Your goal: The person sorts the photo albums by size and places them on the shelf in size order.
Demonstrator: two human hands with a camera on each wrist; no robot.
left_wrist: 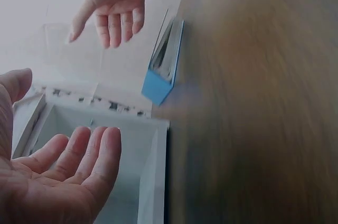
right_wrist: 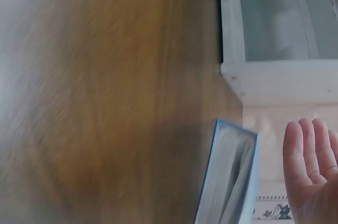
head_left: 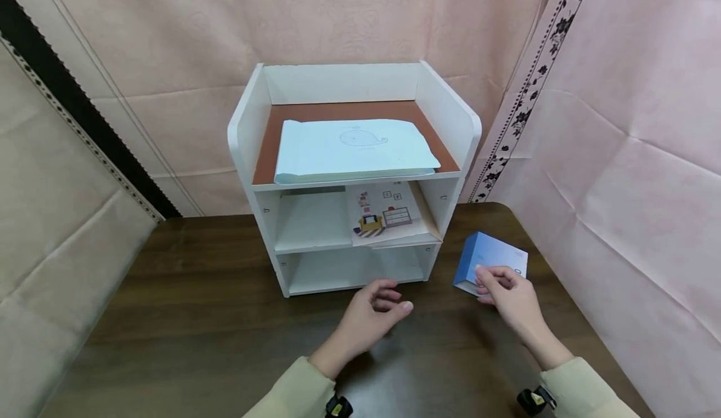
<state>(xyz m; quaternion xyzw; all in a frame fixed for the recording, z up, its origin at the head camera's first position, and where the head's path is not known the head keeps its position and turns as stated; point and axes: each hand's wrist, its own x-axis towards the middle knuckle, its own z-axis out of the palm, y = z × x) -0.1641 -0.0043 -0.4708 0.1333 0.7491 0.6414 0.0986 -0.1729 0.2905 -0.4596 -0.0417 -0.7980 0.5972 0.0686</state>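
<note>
A blue, book-shaped case [head_left: 491, 256] lies on the table to the right of a small white shelf [head_left: 352, 268]. In the left wrist view, papers or pages show inside the blue case [left_wrist: 158, 91]. My right hand [head_left: 508, 293] is over the near side of the case in the head view. In the right wrist view, the right hand's fingers [right_wrist: 309, 150] are loosely bent and apart from the case. My left hand [head_left: 368, 318] is in front of the shelf's bottom compartment, palm turned inward, its fingers loosely bent around nothing.
Light blue sheets [head_left: 355, 149] with a whale drawing lie on the shelf's brown top. A printed booklet [head_left: 388, 214] lies at the right of the middle compartment. Pale cloth [head_left: 631, 155] hangs behind and beside the wooden table [head_left: 203, 343].
</note>
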